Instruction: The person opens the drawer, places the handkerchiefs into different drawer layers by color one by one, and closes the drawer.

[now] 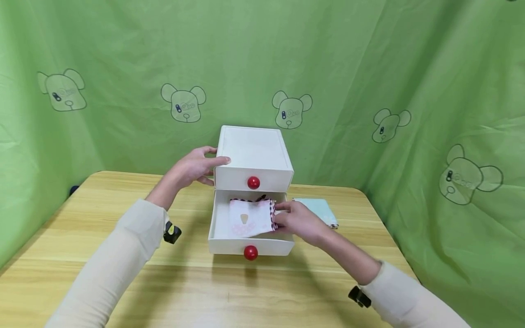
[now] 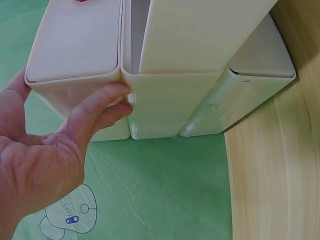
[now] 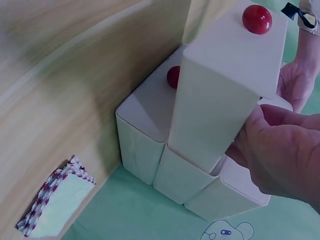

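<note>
A white three-tier drawer unit with red round knobs stands on the table, its middle drawer pulled out. My left hand rests at the unit's upper left corner, thumb over the top edge and fingers spread against the side wall. Inside the pulled-out drawer lies a white handkerchief with pink print and a dark checked border. My right hand reaches over the drawer's right wall and pinches the handkerchief's right border. In the right wrist view, the drawer wall hides the handkerchief from sight.
A folded mint-green cloth with a checked edge lies on the wooden table, right of the unit. Green curtain with printed bear heads hangs behind and at both sides. Below the middle drawer, the bottom drawer is closed.
</note>
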The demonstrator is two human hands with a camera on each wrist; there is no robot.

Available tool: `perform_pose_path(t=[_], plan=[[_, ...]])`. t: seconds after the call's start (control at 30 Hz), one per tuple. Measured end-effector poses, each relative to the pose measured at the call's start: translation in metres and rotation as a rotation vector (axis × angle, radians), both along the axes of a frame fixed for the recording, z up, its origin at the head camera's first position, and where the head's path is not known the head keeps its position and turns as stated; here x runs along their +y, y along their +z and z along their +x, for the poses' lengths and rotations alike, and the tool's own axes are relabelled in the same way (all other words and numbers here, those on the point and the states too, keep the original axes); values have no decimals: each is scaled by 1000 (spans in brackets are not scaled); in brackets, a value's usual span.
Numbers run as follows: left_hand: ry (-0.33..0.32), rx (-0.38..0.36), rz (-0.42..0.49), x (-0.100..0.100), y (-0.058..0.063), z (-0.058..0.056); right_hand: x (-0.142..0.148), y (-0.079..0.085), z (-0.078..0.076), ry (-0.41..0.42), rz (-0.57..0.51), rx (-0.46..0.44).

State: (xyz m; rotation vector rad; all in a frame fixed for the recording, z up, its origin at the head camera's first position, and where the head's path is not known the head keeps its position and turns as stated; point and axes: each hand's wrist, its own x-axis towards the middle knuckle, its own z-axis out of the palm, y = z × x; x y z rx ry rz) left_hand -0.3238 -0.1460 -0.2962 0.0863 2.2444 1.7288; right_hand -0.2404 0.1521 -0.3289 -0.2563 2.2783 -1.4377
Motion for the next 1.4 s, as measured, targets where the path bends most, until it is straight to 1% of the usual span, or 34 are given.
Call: perform_pose_path(t=[0.13, 0.27, 0.47, 0.6, 0.73, 0.87, 0.97, 1.13, 1.27, 1.4], plan=[[2, -1, -3, 1, 1, 1, 3, 5, 0, 41, -9, -43], [2, 0, -3, 0, 1, 1, 6, 11, 2, 64, 14, -44], [-2, 5, -1, 0, 3, 2, 10, 21, 5, 65, 45, -34], [-3, 5, 1, 0, 2, 2, 12, 24, 7, 81, 87, -8], [-1, 7, -4, -1, 2, 1, 13, 27, 8, 91, 102, 9], [-4, 7, -3, -1, 1, 1, 9, 26, 12, 79, 59, 33], [-5, 9, -2, -1, 1, 0, 5, 25, 17, 67, 3, 58], [-5, 12, -1, 0, 0, 0, -3, 24, 28, 65, -66, 68], [-6, 11, 5, 0, 1, 1, -6, 23, 35, 77, -124, 44], [-2, 14, 2, 0, 2, 1, -9, 23, 42, 115, -162, 4]])
